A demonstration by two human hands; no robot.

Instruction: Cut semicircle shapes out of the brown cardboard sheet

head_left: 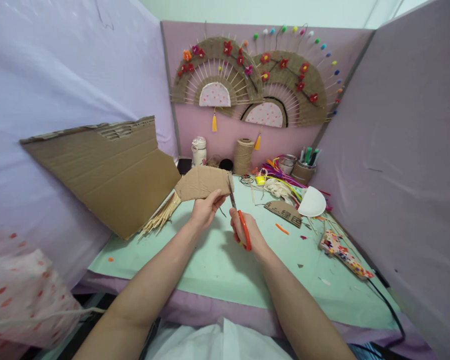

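"Far left first, quick?"

"Big cardboard sheet (pixel 108 175), propped slanting, torn top edge. Bundle of thin sticks (pixel 161 215) on the table (pixel 217 280), just beside its right edge."

"Then?"

"White bottle (pixel 199 152), far side. Nearer, the left hand (pixel 204 212), pinching the bottom edge of a curved cardboard piece (pixel 204 181), thumb in front. Piece is mid-scene, raised toward the far side."

"Above that?"

"Decorated left fan (pixel 210 47) on the pink back board, red flowers, yellow tassel."

"Scissors?"

"Orange-handled scissors (pixel 247 235), gripped in the right hand (pixel 253 232), blades up at the piece's right end. Can't tell how deep they bite. Hands near each other, not touching."

"Further right?"

"Twine spool (pixel 243 157) standing far. Orange strip (pixel 282 229) lying flat, then a cardboard half-round (pixel 284 213) with dark writing. Right fan (pixel 318 110) up on the board. White half-round (pixel 312 201) beyond the written one."

"Last?"

"Flower-patterned tool (pixel 341 252), right side, black cord trailing toward the near edge."
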